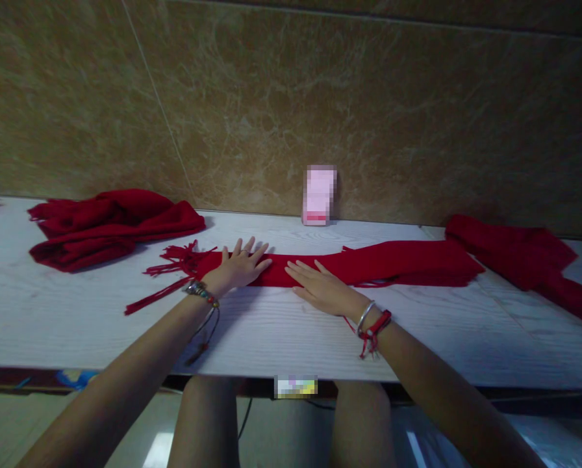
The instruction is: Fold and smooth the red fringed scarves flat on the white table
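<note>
A red scarf [408, 262] lies folded into a long strip across the white table, its fringe [181, 259] spread at the left end. Flat on the scarf near that fringe rests my left hand [240, 265], fingers spread. My right hand [323, 286] lies palm down on the middle of the strip, fingers stretched out and pointing left. A small gap of red cloth shows between the two hands. One strand of fringe sticks out toward the lower left.
A crumpled red scarf [115, 224] lies at the left by the tiled wall [271, 97]. More red cloth [519, 253] sits at the right, meeting the strip's end. A blurred pink object [319, 195] leans on the wall. The table's front edge [242, 376] runs above my knees.
</note>
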`<state>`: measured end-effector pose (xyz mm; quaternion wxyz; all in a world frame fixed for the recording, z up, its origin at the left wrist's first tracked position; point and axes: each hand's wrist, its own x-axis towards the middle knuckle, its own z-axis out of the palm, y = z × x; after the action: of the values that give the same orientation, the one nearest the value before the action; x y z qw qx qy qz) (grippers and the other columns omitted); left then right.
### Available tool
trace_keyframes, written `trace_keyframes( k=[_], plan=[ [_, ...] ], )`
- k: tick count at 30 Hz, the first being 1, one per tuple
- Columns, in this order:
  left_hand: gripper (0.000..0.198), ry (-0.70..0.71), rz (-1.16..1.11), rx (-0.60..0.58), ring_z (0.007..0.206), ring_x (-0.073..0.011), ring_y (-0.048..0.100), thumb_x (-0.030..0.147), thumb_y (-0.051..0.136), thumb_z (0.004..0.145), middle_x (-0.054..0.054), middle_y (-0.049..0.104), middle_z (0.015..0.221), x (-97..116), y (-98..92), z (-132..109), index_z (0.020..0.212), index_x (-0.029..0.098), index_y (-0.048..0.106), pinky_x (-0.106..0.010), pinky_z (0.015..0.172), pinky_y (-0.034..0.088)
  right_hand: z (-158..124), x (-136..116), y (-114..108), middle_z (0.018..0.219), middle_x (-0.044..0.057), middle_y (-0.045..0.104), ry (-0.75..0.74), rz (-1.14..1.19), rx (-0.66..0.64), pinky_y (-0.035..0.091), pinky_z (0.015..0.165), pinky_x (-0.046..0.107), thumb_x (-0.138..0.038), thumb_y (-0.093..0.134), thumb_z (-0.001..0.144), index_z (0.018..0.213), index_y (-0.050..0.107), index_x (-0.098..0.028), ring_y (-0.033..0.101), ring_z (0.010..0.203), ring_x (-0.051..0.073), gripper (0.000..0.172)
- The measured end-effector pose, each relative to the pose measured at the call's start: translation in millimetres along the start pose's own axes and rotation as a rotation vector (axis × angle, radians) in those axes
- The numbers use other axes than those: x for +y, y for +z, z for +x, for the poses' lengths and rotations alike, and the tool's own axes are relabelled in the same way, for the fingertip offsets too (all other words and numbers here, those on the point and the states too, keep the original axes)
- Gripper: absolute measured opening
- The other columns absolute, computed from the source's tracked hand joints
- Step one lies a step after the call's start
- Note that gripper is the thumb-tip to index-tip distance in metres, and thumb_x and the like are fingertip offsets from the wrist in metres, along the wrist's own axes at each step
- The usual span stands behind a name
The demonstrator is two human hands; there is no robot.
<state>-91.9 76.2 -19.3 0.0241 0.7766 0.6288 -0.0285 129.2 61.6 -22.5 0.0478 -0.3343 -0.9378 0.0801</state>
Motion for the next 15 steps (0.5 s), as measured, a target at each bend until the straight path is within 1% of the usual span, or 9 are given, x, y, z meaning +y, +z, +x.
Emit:
trace_keyframes(
  k=[2, 4, 6, 9, 11, 12, 13, 15],
  plan=[
    [0.056, -0.057, -0.043, 0.012, 0.139, -0.0397, 0.015, 0.047, 0.024, 0.095, -0.013, 0.017, 0.154, 9, 0.4, 5, 0.147, 0.026, 0.024, -0.066, 0.102, 0.023, 1, 2, 1, 0.150, 0.009, 0.031, 0.002, 0.005, 0.006, 0.020, 0.114, 0.047, -0.037, 0.031, 0.096, 0.144, 0.032, -0.020, 0.023, 0.139, 0.020, 0.051],
    [0.056, -0.058, -0.062, -0.002, 0.140, -0.0375, 0.015, 0.048, 0.022, 0.095, -0.012, 0.018, 0.155, 14, 0.5, 6, 0.146, 0.027, 0.024, -0.064, 0.104, 0.023, 0, 9, 2, 0.150, 0.011, 0.031, 0.040, 0.007, 0.023, 0.022, 0.113, 0.047, -0.039, 0.028, 0.096, 0.144, 0.033, -0.017, 0.023, 0.139, 0.021, 0.053],
    [0.057, -0.063, -0.064, -0.011, 0.139, -0.0390, 0.018, 0.051, 0.023, 0.094, -0.011, 0.020, 0.154, 14, 0.0, 5, 0.146, 0.028, 0.025, -0.065, 0.102, 0.024, -2, 19, 3, 0.150, 0.013, 0.031, 0.115, -0.012, 0.060, 0.025, 0.111, 0.049, -0.038, 0.029, 0.095, 0.143, 0.035, -0.017, 0.025, 0.139, 0.023, 0.053],
    [0.063, -0.137, -0.069, -0.058, 0.138, -0.0439, 0.016, 0.057, 0.028, 0.091, -0.011, 0.018, 0.154, 10, -2.1, 1, 0.146, 0.029, 0.024, -0.069, 0.099, 0.024, -8, 35, 4, 0.148, 0.015, 0.034, 0.233, -0.061, 0.107, 0.028, 0.108, 0.054, -0.032, 0.034, 0.093, 0.142, 0.037, -0.018, 0.029, 0.137, 0.027, 0.051],
    [0.065, -0.196, -0.077, -0.084, 0.137, -0.0462, 0.013, 0.058, 0.029, 0.090, -0.013, 0.016, 0.155, 8, -3.5, -2, 0.147, 0.027, 0.023, -0.072, 0.098, 0.023, -10, 40, 3, 0.148, 0.015, 0.036, 0.275, -0.081, 0.123, 0.028, 0.107, 0.055, -0.028, 0.037, 0.091, 0.141, 0.038, -0.019, 0.031, 0.136, 0.029, 0.051],
    [0.066, -0.214, -0.078, -0.073, 0.138, -0.0463, 0.011, 0.057, 0.028, 0.090, -0.014, 0.014, 0.155, 9, -3.8, -4, 0.147, 0.025, 0.022, -0.072, 0.098, 0.022, -10, 40, 3, 0.148, 0.014, 0.036, 0.284, -0.084, 0.131, 0.027, 0.108, 0.056, -0.027, 0.037, 0.091, 0.141, 0.038, -0.019, 0.031, 0.136, 0.029, 0.051],
    [0.066, -0.209, -0.076, -0.048, 0.138, -0.0456, 0.009, 0.057, 0.027, 0.091, -0.015, 0.012, 0.155, 11, -3.8, -6, 0.148, 0.024, 0.022, -0.072, 0.099, 0.020, -9, 38, 3, 0.148, 0.014, 0.035, 0.288, -0.083, 0.139, 0.026, 0.108, 0.057, -0.027, 0.036, 0.091, 0.141, 0.038, -0.019, 0.030, 0.136, 0.029, 0.051],
    [0.069, -0.116, -0.078, 0.011, 0.140, -0.0418, 0.004, 0.058, 0.028, 0.091, -0.014, 0.007, 0.156, 17, -2.8, -9, 0.148, 0.021, 0.019, -0.068, 0.104, 0.016, -6, 31, 2, 0.150, 0.013, 0.032, 0.274, -0.074, 0.149, 0.024, 0.109, 0.057, -0.027, 0.034, 0.092, 0.142, 0.037, -0.018, 0.027, 0.138, 0.029, 0.051]
  ],
)
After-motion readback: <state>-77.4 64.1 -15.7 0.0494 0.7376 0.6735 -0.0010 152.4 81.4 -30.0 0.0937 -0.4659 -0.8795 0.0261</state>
